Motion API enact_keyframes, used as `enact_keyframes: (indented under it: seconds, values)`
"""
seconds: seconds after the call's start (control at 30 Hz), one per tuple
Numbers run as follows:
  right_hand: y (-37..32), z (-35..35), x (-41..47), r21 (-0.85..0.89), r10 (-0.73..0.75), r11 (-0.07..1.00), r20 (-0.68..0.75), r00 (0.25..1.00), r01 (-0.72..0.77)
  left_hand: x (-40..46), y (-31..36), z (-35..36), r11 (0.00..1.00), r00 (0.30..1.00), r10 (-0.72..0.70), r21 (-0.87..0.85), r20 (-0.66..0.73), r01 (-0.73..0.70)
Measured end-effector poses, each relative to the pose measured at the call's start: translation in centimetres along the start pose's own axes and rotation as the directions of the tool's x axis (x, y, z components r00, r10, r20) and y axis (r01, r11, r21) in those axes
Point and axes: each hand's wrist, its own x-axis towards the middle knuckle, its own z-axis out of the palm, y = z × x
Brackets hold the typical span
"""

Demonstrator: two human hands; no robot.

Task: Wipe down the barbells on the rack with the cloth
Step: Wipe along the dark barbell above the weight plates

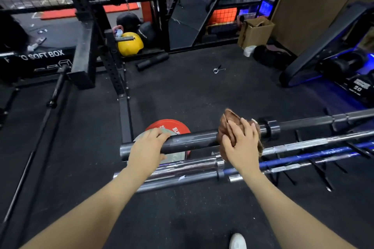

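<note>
We count four barbells stacked on the low rack at five o'clock: a matte black barbell on top, two chrome ones and a blue-shafted one beneath. Our left hand curls over the black sleeve near its end, fingers wrapped round the smooth cylinder. Our right hand clamps the crumpled brown cloth around the same sleeve, just left of the collar. Behind, at twelve o'clock, one red bumper plate lies flat on the rubber floor; at eleven, one yellow kettlebell, glossy and round.
</note>
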Motion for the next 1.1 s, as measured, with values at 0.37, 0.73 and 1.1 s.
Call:
enact_keyframes:
  seconds: [0.37,0.73,1.1]
  values:
    - [-7.3,4.6,-3.5,-0.102,-0.281,0.951,0.094,0.955,0.291,1.5,-1.2,-1.4,0.997,0.978,0.059,0.041,0.202,-0.068]
    - [-2.1,2.3,-1.7,-0.054,-0.060,0.997,-0.065,0.996,0.056,2.2,-0.7,-2.3,0.990,0.935,0.140,-0.035,0.325,-0.136]
    - [-3.8,2.0,-1.6,-0.148,-0.332,0.926,0.118,0.936,0.347,0.4,-3.4,-1.9,0.952,0.984,0.001,-0.303,0.179,0.054]
